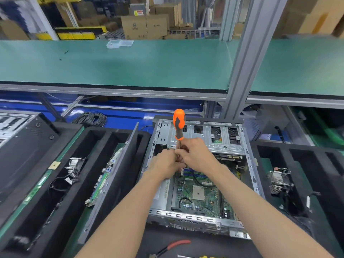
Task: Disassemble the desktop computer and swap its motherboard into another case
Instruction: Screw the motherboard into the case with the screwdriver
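A long green workbench shelf (130, 67) spans the far side, held by an aluminium post (245, 58). Below it, at centre, the open desktop case (247, 164) lies on its side with the drive cage (206, 140) at its far end and the green motherboard (202, 196) seated flat on its floor, the bare CPU socket (198, 192) showing. To the left, black foam trays (78, 164) hold a second motherboard (101, 181) standing on edge against a grey side panel (119, 174). On the right, another foam tray carries a heatsink with fan (279, 181).

Both hands meet over the far left part of the board, just in front of the drive cage. The right hand (197, 155) is curled round the shaft of an orange-and-grey screwdriver (179, 123), whose handle stands up above the fist. The left hand (165, 162) touches it from the left, fingers curled in at the shaft; what it grips I cannot tell. Red-handled pliers (175, 245) lie at the near edge.
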Motion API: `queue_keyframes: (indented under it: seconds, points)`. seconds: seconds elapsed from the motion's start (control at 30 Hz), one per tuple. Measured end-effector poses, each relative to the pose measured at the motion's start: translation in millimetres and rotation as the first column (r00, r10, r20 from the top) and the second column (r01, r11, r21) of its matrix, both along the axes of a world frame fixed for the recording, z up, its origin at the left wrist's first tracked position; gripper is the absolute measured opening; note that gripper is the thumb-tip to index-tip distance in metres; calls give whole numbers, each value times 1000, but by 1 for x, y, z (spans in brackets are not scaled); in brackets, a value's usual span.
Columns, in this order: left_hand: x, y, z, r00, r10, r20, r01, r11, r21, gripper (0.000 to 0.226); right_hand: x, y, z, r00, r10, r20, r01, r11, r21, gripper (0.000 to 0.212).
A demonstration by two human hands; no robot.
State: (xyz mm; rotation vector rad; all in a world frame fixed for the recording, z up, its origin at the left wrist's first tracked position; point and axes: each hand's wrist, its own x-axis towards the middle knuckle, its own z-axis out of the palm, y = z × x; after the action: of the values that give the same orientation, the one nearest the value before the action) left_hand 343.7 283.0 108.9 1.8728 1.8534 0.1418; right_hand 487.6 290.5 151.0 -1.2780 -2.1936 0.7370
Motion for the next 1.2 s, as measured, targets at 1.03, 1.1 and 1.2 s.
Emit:
queue_keyframes:
  seconds: [1.03,1.1,1.2]
  points:
    - [5,-3,4,1000,11,-22,-11,1000,-1,15,-7,6,123,892,100,440,-216,951,222,8]
    - [4,-3,5,1000,7,-25,-7,1000,-3,14,-3,6,130,886,190,424,-271,953,139,20]
    - [5,-3,5,1000,3,-30,-3,1000,-6,15,1,4,135,898,248,362,-284,958,48,21]
